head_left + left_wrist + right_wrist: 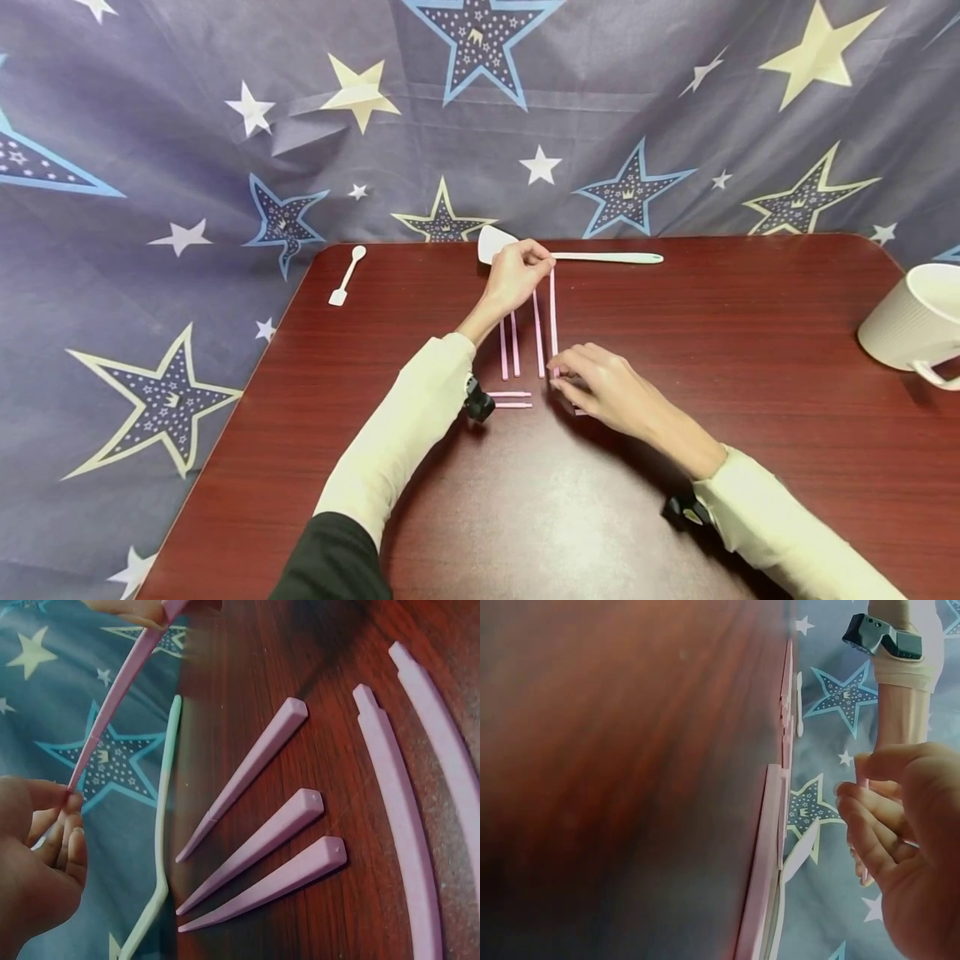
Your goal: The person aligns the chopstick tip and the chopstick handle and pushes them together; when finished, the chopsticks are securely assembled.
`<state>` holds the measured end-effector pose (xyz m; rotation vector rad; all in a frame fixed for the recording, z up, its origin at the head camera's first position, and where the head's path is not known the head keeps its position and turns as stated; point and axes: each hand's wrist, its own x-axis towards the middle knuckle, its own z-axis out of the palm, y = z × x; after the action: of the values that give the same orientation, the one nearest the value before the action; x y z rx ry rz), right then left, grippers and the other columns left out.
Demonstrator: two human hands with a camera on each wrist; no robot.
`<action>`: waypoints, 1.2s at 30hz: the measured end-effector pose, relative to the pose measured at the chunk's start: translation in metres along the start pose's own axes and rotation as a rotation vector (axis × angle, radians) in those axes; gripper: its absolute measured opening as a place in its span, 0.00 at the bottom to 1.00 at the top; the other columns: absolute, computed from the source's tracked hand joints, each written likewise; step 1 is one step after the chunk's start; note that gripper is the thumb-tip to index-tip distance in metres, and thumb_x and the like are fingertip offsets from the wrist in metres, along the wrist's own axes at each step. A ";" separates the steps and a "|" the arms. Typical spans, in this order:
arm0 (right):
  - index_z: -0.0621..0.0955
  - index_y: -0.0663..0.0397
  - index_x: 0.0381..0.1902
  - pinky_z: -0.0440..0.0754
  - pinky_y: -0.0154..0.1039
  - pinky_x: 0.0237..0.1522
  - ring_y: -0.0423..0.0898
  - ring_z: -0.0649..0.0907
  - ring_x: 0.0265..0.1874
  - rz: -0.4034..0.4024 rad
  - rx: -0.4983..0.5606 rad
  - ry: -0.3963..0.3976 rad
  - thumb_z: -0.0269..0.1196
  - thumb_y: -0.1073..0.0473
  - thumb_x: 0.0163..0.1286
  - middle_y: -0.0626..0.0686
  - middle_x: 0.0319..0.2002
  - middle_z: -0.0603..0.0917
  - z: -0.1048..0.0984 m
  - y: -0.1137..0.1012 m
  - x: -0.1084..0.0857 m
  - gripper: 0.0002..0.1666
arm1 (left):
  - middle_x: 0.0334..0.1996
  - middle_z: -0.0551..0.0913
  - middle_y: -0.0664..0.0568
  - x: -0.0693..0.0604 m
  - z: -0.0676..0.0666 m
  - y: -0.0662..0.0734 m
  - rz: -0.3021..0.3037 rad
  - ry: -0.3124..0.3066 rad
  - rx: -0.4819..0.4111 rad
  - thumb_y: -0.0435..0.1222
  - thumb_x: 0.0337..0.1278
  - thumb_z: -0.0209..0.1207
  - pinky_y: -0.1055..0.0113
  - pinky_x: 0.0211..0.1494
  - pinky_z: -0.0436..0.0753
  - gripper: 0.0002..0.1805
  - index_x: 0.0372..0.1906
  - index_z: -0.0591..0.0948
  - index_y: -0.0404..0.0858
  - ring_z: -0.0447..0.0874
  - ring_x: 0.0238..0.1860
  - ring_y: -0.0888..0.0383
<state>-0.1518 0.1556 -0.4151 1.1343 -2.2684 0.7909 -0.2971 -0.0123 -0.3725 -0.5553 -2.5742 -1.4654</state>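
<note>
My left hand (517, 271) pinches the thin far end of a pink stick (553, 312). At its thick near end the fingers of my right hand (618, 396) hold the same stick. In the left wrist view the stick (112, 709) is raised and slanted between my left hand (41, 859) and the right fingertips. Three tapered pink sticks (251, 765) lie side by side on the table below it. Two longer pink pieces (397, 810) with narrow, notched ends lie beside them, crosswise in the head view. My right hand (915, 840) partly hides the held stick in the right wrist view.
A spatula (607, 257) with a white head and pale green handle lies along the table's back edge, partly behind my left hand. The small white double-ended spoon (347, 277) is at the back left. A white mug (911, 321) stands at the far right. Behind the table hangs a star-patterned cloth (442, 142).
</note>
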 end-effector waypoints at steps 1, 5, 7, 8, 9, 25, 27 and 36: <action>0.81 0.59 0.40 0.85 0.45 0.35 0.47 0.84 0.34 0.006 -0.002 -0.005 0.74 0.72 0.58 0.51 0.34 0.85 0.001 0.001 0.001 0.15 | 0.33 0.89 0.46 0.001 0.001 -0.001 -0.005 -0.004 0.007 0.31 0.66 0.64 0.70 0.42 0.77 0.05 0.40 0.87 0.35 0.86 0.36 0.56; 0.82 0.59 0.40 0.85 0.45 0.37 0.48 0.85 0.35 0.043 0.004 -0.044 0.73 0.72 0.60 0.52 0.34 0.85 0.004 0.004 0.004 0.13 | 0.35 0.89 0.46 0.004 0.002 -0.006 -0.018 -0.018 0.039 0.32 0.66 0.64 0.70 0.43 0.78 0.05 0.41 0.88 0.35 0.87 0.37 0.55; 0.82 0.59 0.40 0.85 0.45 0.38 0.48 0.85 0.36 0.069 0.012 -0.069 0.73 0.71 0.62 0.52 0.35 0.86 0.005 0.005 0.005 0.12 | 0.35 0.89 0.46 0.006 0.003 -0.008 -0.021 -0.027 0.057 0.32 0.66 0.64 0.69 0.43 0.78 0.05 0.41 0.88 0.35 0.86 0.38 0.55; 0.82 0.59 0.40 0.85 0.45 0.39 0.49 0.85 0.36 0.081 0.015 -0.082 0.72 0.71 0.62 0.53 0.35 0.86 0.005 0.005 0.006 0.11 | 0.35 0.89 0.46 0.007 0.003 -0.009 -0.022 -0.032 0.065 0.32 0.66 0.64 0.69 0.44 0.78 0.05 0.41 0.88 0.35 0.86 0.38 0.55; 0.82 0.60 0.40 0.85 0.45 0.39 0.49 0.85 0.37 0.091 0.015 -0.094 0.72 0.71 0.63 0.53 0.35 0.86 0.006 0.006 0.007 0.11 | 0.35 0.89 0.46 0.008 0.002 -0.011 -0.023 -0.037 0.075 0.32 0.66 0.64 0.69 0.44 0.78 0.05 0.41 0.88 0.35 0.86 0.38 0.54; 0.83 0.58 0.38 0.84 0.41 0.37 0.46 0.82 0.33 0.057 -0.012 -0.196 0.73 0.70 0.62 0.50 0.33 0.82 0.009 0.021 0.009 0.10 | 0.37 0.89 0.46 0.018 0.003 -0.026 -0.063 -0.115 0.178 0.32 0.67 0.64 0.66 0.49 0.77 0.05 0.41 0.88 0.35 0.85 0.41 0.54; 0.83 0.58 0.38 0.84 0.41 0.37 0.47 0.82 0.33 0.048 -0.015 -0.200 0.73 0.70 0.62 0.50 0.33 0.83 0.009 0.023 0.008 0.10 | 0.37 0.88 0.46 0.018 0.004 -0.028 -0.069 -0.117 0.190 0.32 0.67 0.64 0.66 0.49 0.77 0.05 0.41 0.88 0.35 0.85 0.42 0.53; 0.83 0.59 0.37 0.84 0.41 0.36 0.47 0.83 0.33 -0.003 -0.005 -0.193 0.73 0.73 0.59 0.51 0.32 0.83 0.011 0.028 0.010 0.11 | 0.37 0.89 0.47 0.021 0.006 -0.032 -0.064 -0.154 0.237 0.33 0.69 0.63 0.65 0.50 0.77 0.06 0.42 0.88 0.36 0.85 0.42 0.54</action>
<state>-0.1819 0.1561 -0.4239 1.2594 -2.4234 0.7001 -0.3280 -0.0165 -0.3951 -0.5777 -2.8564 -1.1510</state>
